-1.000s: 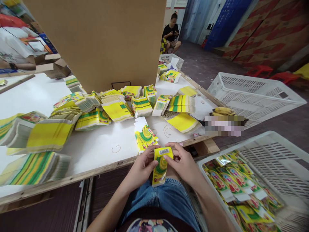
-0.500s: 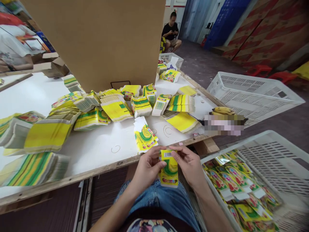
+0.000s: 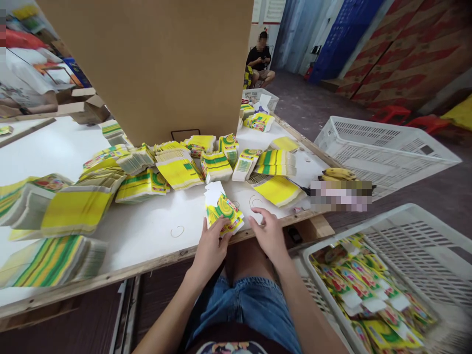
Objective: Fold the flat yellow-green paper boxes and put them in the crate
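A few flattened yellow-and-green cartons [image 3: 232, 209] with white flaps lie near the table's front edge. My left hand [image 3: 212, 245] rests its spread fingers on their near end, without a visible grip. To the right of them, my right hand [image 3: 271, 236] hovers by the table edge, its fingers apart and nothing in it. Behind stand bundles of yellow cartons [image 3: 179, 169], with more stacked cartons [image 3: 75, 206] on the left. At my right, a white plastic crate [image 3: 415, 211] holds many filled yellow packs [image 3: 363, 285].
A tall brown cardboard sheet [image 3: 147, 69] stands behind the bundles. Bananas [image 3: 337, 173] lie at the table's right corner, before another white crate [image 3: 387, 147]. Thin rubber bands [image 3: 177, 231] lie on the table [image 3: 147, 236]. One person [image 3: 260, 59] sits far back; another [image 3: 27, 78] is at left.
The yellow carton held in both hands is no longer in them. My hands have parted; the left has moved onto the cartons on the table, and the right has opened.
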Tool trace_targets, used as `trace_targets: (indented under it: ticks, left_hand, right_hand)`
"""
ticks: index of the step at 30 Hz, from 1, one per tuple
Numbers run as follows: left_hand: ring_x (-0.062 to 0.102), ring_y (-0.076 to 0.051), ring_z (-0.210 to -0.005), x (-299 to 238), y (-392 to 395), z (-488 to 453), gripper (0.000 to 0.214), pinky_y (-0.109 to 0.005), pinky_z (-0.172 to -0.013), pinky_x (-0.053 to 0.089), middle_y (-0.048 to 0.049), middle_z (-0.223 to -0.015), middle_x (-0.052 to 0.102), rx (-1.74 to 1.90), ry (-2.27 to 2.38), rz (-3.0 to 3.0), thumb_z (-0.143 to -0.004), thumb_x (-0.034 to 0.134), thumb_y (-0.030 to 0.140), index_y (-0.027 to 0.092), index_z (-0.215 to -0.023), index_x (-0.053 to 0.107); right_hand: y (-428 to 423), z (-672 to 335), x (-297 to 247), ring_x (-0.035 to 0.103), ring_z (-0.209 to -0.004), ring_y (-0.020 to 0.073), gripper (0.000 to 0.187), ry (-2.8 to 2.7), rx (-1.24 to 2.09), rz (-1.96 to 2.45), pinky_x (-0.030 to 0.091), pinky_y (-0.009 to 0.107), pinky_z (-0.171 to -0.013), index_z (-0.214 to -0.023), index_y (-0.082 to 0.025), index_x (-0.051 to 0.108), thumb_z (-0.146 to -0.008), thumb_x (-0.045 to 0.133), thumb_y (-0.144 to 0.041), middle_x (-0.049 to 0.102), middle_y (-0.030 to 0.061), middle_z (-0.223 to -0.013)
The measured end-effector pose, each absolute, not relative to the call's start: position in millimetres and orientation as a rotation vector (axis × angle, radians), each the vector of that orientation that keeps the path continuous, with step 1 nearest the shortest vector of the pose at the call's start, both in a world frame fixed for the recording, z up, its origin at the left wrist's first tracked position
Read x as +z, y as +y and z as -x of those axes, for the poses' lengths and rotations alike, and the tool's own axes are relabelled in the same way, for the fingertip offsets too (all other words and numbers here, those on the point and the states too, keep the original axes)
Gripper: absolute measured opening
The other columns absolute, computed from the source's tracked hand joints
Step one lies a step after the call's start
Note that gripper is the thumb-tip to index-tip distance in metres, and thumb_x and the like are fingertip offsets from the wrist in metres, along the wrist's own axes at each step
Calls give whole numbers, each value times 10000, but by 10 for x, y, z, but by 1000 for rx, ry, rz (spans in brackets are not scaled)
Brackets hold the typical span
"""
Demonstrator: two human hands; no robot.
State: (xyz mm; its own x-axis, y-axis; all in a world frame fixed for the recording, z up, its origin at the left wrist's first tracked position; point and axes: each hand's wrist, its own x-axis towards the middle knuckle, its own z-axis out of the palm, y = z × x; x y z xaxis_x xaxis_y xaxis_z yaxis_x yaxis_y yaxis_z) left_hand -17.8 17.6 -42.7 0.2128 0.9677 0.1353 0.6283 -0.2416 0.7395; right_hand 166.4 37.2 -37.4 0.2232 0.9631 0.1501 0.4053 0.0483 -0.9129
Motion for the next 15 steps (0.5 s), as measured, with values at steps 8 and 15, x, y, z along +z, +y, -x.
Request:
trace_targets:
  ticks: [8, 15]
  left_hand:
    - [485, -264, -1328, -363, 140, 165, 383, -496, -1167, 274, -113, -1341, 601, 1365, 1398, -1454, -877, 594, 294, 216, -1250, 548]
    - [521, -309, -1285, -437, 117, -28, 548, -444, -1070, 419, -150, -1367, 582, 1237, 750, -799, -804, 677, 488, 190, -1252, 574]
  right_hand:
    - [539, -1499, -496, 639, -742, 203, 314, -1055, 974, 1358, 508, 330, -680, -974, -162, 687, -761, 630, -384, 714, 75, -834]
    - [74, -1477, -305, 604, -625, 129, 362, -541, 1492, 1145, 468, 242, -590, -849, -172, 754, -551, 871, -341, 744, 33, -768]
